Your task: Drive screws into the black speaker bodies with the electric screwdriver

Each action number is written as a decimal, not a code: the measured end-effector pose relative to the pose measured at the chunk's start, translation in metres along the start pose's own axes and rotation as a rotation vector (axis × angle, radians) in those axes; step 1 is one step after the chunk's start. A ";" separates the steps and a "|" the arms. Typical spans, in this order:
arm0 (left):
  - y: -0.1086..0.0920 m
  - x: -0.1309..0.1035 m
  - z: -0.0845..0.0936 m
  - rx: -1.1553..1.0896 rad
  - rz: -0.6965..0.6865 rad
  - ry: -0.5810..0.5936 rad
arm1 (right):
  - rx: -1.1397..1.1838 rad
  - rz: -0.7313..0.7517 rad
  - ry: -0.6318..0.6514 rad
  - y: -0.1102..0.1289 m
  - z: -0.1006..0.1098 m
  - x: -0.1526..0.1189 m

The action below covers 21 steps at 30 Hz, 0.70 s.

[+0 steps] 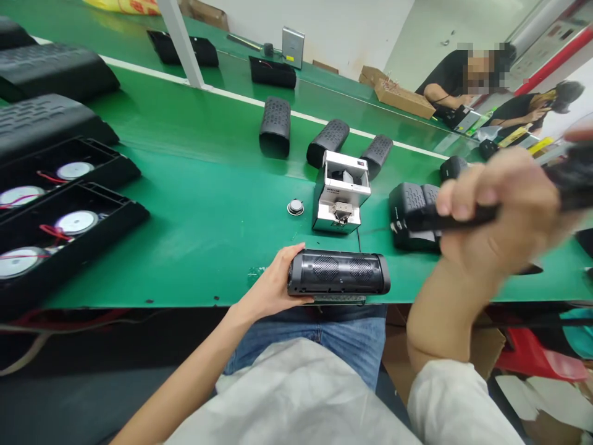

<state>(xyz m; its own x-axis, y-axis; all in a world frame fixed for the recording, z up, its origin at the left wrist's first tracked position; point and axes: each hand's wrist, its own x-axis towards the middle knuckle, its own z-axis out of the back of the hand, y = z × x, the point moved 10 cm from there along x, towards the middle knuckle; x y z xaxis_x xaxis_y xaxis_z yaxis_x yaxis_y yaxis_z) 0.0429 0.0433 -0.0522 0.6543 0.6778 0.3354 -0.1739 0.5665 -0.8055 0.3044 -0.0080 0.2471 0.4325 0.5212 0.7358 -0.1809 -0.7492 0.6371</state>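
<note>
While the right hand (503,198), raised at the right, is blurred, its fingers look closed round a dark tool (424,219), whose type is unclear and whose far end is cut off by the frame. The left hand (278,281), partly open, clasps the left end of a black speaker (340,273) at the near edge of the green table (199,228). One speaker, long axis left to right, shows two round grilles facing up. Beyond it stand one silver machine (343,193), one round metal part (295,207) and three black shells (275,127). Two open housings (104,207) at left show four discs (76,222).
</note>
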 end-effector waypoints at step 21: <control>-0.001 0.001 -0.001 0.020 0.025 0.021 | -0.264 -0.293 0.124 -0.163 -0.037 0.032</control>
<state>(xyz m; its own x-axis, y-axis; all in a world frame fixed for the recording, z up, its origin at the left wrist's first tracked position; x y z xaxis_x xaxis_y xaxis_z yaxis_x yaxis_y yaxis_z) 0.0441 0.0429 -0.0518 0.6646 0.6820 0.3053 -0.2050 0.5593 -0.8032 0.3145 0.1457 0.1756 0.3927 0.7540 0.5266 -0.2930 -0.4402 0.8488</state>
